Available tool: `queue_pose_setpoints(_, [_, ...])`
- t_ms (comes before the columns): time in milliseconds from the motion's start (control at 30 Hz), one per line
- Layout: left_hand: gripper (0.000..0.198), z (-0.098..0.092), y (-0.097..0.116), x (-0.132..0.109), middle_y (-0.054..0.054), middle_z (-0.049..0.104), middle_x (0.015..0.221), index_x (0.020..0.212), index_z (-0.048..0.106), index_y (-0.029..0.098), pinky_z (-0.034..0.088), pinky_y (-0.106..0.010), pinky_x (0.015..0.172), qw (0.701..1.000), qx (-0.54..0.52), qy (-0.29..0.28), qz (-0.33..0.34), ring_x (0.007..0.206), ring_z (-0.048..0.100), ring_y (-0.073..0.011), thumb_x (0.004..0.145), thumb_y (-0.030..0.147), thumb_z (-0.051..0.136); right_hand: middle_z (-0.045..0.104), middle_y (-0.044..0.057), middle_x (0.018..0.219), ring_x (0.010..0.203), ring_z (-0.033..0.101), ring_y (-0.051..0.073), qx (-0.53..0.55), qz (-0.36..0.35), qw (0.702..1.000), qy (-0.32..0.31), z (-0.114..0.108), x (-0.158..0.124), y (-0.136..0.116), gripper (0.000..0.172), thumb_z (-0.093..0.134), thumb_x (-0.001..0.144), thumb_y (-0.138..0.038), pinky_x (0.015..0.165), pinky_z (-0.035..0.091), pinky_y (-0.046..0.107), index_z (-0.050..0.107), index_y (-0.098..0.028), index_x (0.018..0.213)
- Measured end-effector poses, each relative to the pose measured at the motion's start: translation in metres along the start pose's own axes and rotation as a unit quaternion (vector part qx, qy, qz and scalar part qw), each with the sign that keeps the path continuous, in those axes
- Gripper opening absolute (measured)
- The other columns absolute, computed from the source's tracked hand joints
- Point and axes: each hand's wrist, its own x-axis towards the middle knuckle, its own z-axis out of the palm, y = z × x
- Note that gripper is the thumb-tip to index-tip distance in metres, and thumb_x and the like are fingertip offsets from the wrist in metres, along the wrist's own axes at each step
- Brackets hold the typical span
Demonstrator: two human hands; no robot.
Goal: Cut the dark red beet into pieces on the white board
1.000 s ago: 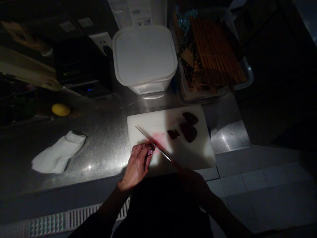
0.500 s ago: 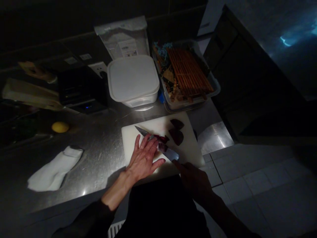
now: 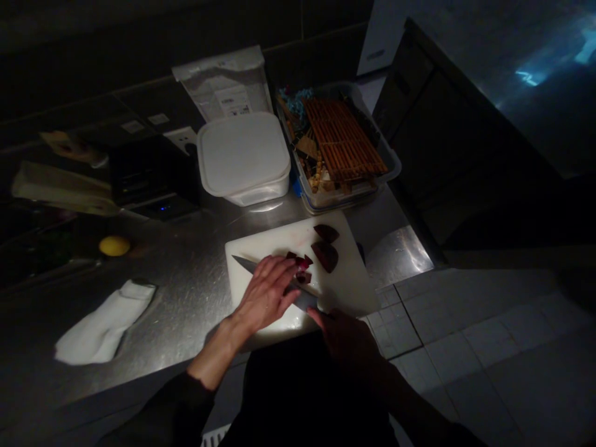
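A white cutting board (image 3: 344, 285) lies on a steel counter in dim light. My right hand (image 3: 342, 335) is closed round the handle of a knife (image 3: 246, 264), whose blade lies across the board pointing left. My left hand (image 3: 267, 292) rests over the blade with fingers stretched, fingertips touching small dark red pieces (image 3: 300, 264). Two larger dark red beet pieces (image 3: 326, 251) lie on the board's far right part.
Behind the board stand a white lidded tub (image 3: 242, 155) and a clear bin with bamboo mats (image 3: 342, 139). A white folded cloth (image 3: 105, 323) and a yellow lemon (image 3: 114, 246) lie at the left. A dark appliance (image 3: 149, 177) sits at the back left. The counter ends right of the board.
My left hand went from curled on a small piece to flat over the blade. The knife turned flatter and slid left, pushing small pieces toward the larger ones. The view shifted.
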Motion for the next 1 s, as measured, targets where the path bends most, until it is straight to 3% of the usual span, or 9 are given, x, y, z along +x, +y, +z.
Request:
queue_pose_setpoints(67, [0.038, -0.013, -0.012, -0.016, -0.011, 0.061, 0.126, 0.128, 0.056, 0.02, 0.041, -0.054, 0.107, 0.998, -0.015, 0.04, -0.039, 0.122, 0.05, -0.0293, 0.09, 0.024, 0.05, 0.068, 0.007, 0.097, 0.08, 0.066, 0.018, 0.044, 0.013, 0.999, 0.019, 0.007, -0.005, 0.006, 0.047, 0.039, 0.095, -0.018, 0.066, 0.048, 0.028, 0.051, -0.03, 0.139])
queue_pose_setpoints(100, [0.042, -0.018, -0.018, -0.026, -0.011, 0.061, 0.125, 0.129, 0.055, 0.021, 0.043, -0.054, 0.105, 0.998, -0.022, 0.031, -0.047, 0.122, 0.051, -0.0287, 0.087, 0.017, 0.049, 0.067, 0.007, 0.094, 0.078, 0.065, 0.018, 0.062, 0.02, 0.997, 0.034, 0.011, -0.008, 0.01, 0.046, 0.04, 0.094, -0.017, 0.067, 0.048, 0.029, 0.053, -0.029, 0.137])
queue_pose_setpoints(233, [0.071, -0.016, -0.039, -0.056, -0.01, 0.046, 0.147, 0.146, 0.035, 0.024, 0.041, -0.053, 0.11, 0.994, -0.028, -0.103, -0.018, 0.136, 0.04, -0.0271, 0.079, 0.005, 0.047, 0.068, 0.007, 0.092, 0.08, 0.065, 0.017, 0.122, 0.01, 0.985, 0.123, 0.022, -0.016, 0.024, 0.043, 0.041, 0.094, -0.017, 0.073, 0.051, 0.03, 0.057, -0.023, 0.134])
queue_pose_setpoints(333, [0.057, -0.002, -0.047, -0.059, -0.01, 0.05, 0.144, 0.142, 0.041, 0.025, 0.039, -0.053, 0.11, 0.991, -0.029, -0.128, -0.01, 0.135, 0.042, -0.0262, 0.087, 0.011, 0.047, 0.07, 0.008, 0.098, 0.086, 0.065, 0.017, 0.15, -0.004, 0.977, 0.154, 0.024, -0.018, 0.028, 0.042, 0.04, 0.095, -0.018, 0.078, 0.052, 0.031, 0.056, -0.02, 0.133])
queue_pose_setpoints(467, [0.046, -0.002, -0.042, -0.056, -0.011, 0.055, 0.136, 0.133, 0.048, 0.024, 0.042, -0.049, 0.109, 0.982, -0.159, -0.066, -0.08, 0.128, 0.05, -0.0253, 0.088, 0.02, 0.056, 0.069, 0.009, 0.1, 0.086, 0.065, 0.018, 0.155, 0.005, 0.975, 0.159, 0.02, -0.022, 0.03, 0.041, 0.04, 0.096, -0.022, 0.078, 0.053, 0.033, 0.056, -0.019, 0.134])
queue_pose_setpoints(567, [0.049, -0.011, -0.028, -0.06, -0.012, 0.057, 0.131, 0.131, 0.045, 0.025, 0.049, -0.045, 0.102, 0.934, -0.314, 0.023, -0.167, 0.119, 0.057, -0.0244, 0.086, 0.028, 0.064, 0.069, 0.009, 0.099, 0.085, 0.065, 0.019, 0.17, 0.017, 0.974, 0.15, 0.02, -0.025, 0.033, 0.042, 0.039, 0.096, -0.024, 0.077, 0.053, 0.035, 0.055, -0.019, 0.135])
queue_pose_setpoints(633, [0.051, -0.014, -0.018, -0.065, -0.014, 0.057, 0.13, 0.13, 0.045, 0.024, 0.049, -0.044, 0.101, 0.902, -0.383, 0.061, -0.189, 0.116, 0.059, -0.0247, 0.084, 0.03, 0.066, 0.069, 0.01, 0.1, 0.085, 0.065, 0.019, 0.19, 0.028, 0.971, 0.141, 0.02, -0.027, 0.033, 0.043, 0.038, 0.096, -0.027, 0.079, 0.053, 0.036, 0.054, -0.018, 0.135])
queue_pose_setpoints(767, [0.053, -0.019, -0.005, -0.068, -0.013, 0.054, 0.135, 0.13, 0.046, 0.025, 0.048, -0.04, 0.103, 0.877, -0.425, 0.112, -0.191, 0.12, 0.057, -0.0238, 0.082, 0.027, 0.069, 0.069, 0.012, 0.109, 0.094, 0.065, 0.021, 0.232, 0.044, 0.966, 0.106, 0.021, -0.026, 0.028, 0.046, 0.039, 0.094, -0.031, 0.087, 0.052, 0.04, 0.055, -0.017, 0.134])
queue_pose_setpoints(1000, [0.057, -0.029, 0.004, -0.067, -0.012, 0.055, 0.133, 0.131, 0.048, 0.025, 0.049, -0.036, 0.099, 0.863, -0.445, 0.143, -0.192, 0.116, 0.057, -0.0224, 0.08, 0.026, 0.073, 0.064, 0.013, 0.128, 0.115, 0.061, 0.022, 0.336, 0.061, 0.939, -0.03, 0.019, -0.021, 0.019, 0.051, 0.042, 0.09, -0.033, 0.103, 0.044, 0.043, 0.055, -0.014, 0.135])
